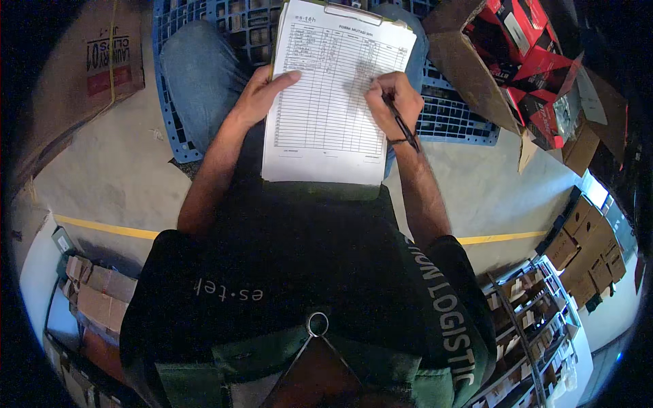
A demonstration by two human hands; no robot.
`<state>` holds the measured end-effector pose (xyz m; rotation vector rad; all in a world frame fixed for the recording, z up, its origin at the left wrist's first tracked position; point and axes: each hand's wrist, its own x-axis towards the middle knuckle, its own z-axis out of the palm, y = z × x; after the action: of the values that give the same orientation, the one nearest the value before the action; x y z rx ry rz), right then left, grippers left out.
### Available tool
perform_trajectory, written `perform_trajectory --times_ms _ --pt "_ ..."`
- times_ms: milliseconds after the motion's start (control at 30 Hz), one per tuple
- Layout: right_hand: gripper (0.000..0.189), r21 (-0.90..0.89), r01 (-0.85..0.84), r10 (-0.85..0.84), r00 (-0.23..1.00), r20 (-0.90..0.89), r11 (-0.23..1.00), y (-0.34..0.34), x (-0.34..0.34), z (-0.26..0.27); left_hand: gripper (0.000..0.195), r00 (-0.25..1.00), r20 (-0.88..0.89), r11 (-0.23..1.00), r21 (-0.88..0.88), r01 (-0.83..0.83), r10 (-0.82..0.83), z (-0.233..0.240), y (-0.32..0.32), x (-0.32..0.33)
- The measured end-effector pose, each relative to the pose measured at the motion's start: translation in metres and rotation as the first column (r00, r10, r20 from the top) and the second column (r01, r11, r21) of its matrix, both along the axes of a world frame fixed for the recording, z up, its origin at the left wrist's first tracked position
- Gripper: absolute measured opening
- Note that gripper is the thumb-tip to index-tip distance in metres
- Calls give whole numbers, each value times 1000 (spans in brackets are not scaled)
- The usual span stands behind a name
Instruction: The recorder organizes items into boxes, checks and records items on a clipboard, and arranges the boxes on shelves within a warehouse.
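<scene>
A clipboard (pixel 326 192) with a stack of printed forms (pixel 321 122) lies across my lap, its metal clip (pixel 353 14) at the far end. Handwriting fills several upper rows of the top sheet's table; the lower rows look blank. My left hand (pixel 268 94) grips the left edge of the clipboard, thumb resting on the paper. In my right hand (pixel 395 102) is a dark pen (pixel 399 118), held in a writing grip over the right half of the sheet. Its tip is hidden by my fingers. A dark band circles my right wrist.
Blue plastic pallets (pixel 454 109) are under and around my legs. At right stands an open cardboard box (pixel 469 76) holding red and black product boxes (pixel 533 76). A large carton (pixel 66 66) is at left. Behind me are a yellow floor line (pixel 107 226), stacked cartons (pixel 102 301) and shelving (pixel 530 326).
</scene>
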<state>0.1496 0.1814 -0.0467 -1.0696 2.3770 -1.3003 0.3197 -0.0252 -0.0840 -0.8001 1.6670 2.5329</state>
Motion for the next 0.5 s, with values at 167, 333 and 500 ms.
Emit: perform_trajectory --times_ms 167,333,500 --pt "16 -84 -38 29 993 -112 996 4 0 -6 33 1000 -18 999 -48 12 -13 -1 0 0" --pt "13 -94 -74 68 995 -66 993 2 -2 -5 34 1000 -23 998 -58 7 -9 7 -1 -1" --pt "16 -17 -50 49 998 -45 999 -1 0 -1 35 1000 -13 996 -91 -4 3 12 0 0"
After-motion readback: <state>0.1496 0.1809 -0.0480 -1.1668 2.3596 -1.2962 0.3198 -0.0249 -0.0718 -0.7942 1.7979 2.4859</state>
